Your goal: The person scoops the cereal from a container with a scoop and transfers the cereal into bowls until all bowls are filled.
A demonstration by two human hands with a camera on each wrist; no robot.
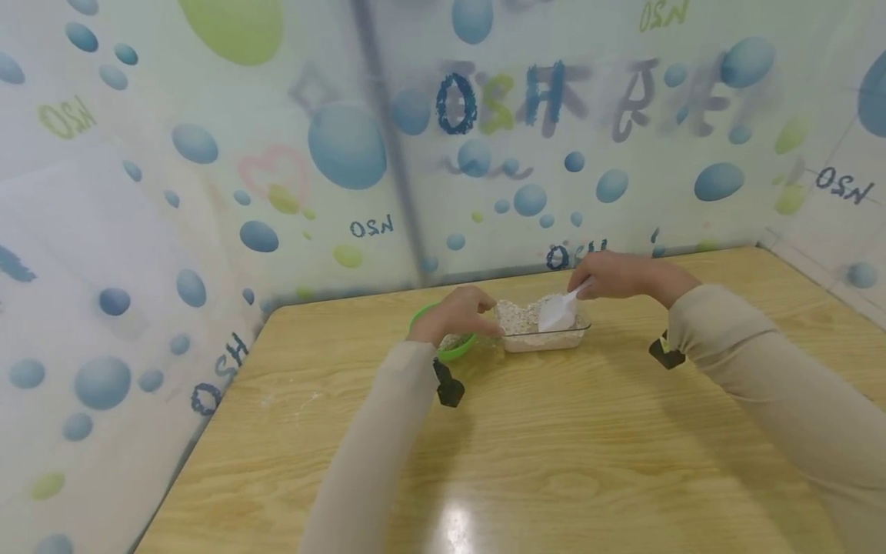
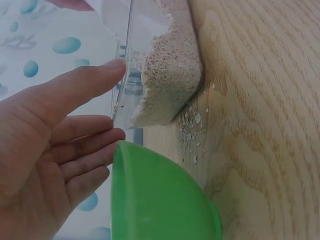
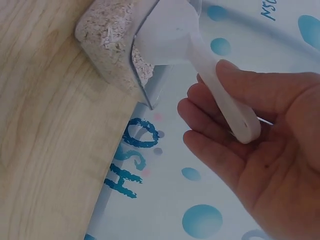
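White plastic is what my eye goes to first: a scoop (image 1: 557, 314), its head down among the pale flakes (image 1: 515, 315) and its handle rising into the right hand (image 3: 265, 135). That hand has the handle held between thumb and fingers, the end of it lying towards the palm; the fingers are bent, loosely rather than clenched. The scoop's head sits out beyond the right fingertips, inside the clear container (image 1: 522, 344).

Across from it, the left hand (image 2: 55, 145) is spread, thumb apart from the fingers, which are only slightly bent. Its thumb tip appears to rest on the container's rim, and the index fingertip is right by the corner; I see nothing gripped there. Just below the other fingertips is the rim of a green bowl (image 2: 160, 195), so near that I can't tell whether they touch. Flakes show in the bowl, under the left hand, and a few crumbs (image 2: 192, 127) lie on the table (image 1: 540, 462) below its fingers, between bowl and container.

To me this looks like the scooping step, with the left hand perhaps steadying the container. Whether the scoop is loaded I can't make out. The next move would seem to call for a level lift clear of the rim, with the right fingers firm on the handle.
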